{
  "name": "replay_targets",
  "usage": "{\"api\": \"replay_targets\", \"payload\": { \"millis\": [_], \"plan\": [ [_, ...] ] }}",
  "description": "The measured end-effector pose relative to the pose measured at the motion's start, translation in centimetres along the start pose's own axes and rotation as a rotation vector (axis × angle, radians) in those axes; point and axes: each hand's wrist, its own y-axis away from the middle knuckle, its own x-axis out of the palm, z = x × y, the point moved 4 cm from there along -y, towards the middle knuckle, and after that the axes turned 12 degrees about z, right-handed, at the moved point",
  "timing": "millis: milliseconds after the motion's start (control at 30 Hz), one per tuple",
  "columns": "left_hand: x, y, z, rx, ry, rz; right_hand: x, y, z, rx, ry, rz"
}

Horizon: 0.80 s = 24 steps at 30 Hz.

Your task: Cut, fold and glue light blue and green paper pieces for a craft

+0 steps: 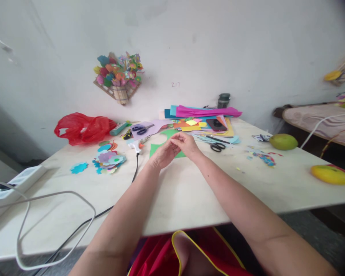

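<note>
My left hand point(163, 154) and my right hand point(186, 143) meet over the middle of the table, fingertips together. The fingers of both are pinched in, and whatever lies between them is too small or hidden to make out. Green paper point(155, 148) lies beneath and behind the hands, partly covered by them. Just left of my left hand is a white glue gun point(135, 146) with an orange tip and a black cord. Black-handled scissors point(217, 147) rest to the right of my right hand.
Paper flower cutouts point(107, 158) are piled at the left, near a red plastic bag point(83, 128). Coloured sheets point(207, 111) and a phone point(216, 124) lie at the back. Two mangoes, one green point(283, 142), one yellow point(329, 174), sit right. A power strip point(20, 180) and looping cables occupy the left edge.
</note>
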Motion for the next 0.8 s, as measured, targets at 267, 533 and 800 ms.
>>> {"api": "replay_targets", "payload": {
  "millis": [267, 533, 800],
  "plan": [
    [0.3, 0.1, 0.3, -0.024, -0.02, 0.092, 0.0, 0.1, -1.2, 0.199, -0.148, 0.13],
    [0.9, 0.2, -0.1, 0.009, 0.033, 0.039, 0.2, 0.6, 0.3, 0.061, -0.119, 0.205],
    [0.8, 0.3, -0.3, -0.029, 0.016, 0.072, -0.5, 0.1, -0.9, 0.071, -0.181, 0.097]
  ]
}}
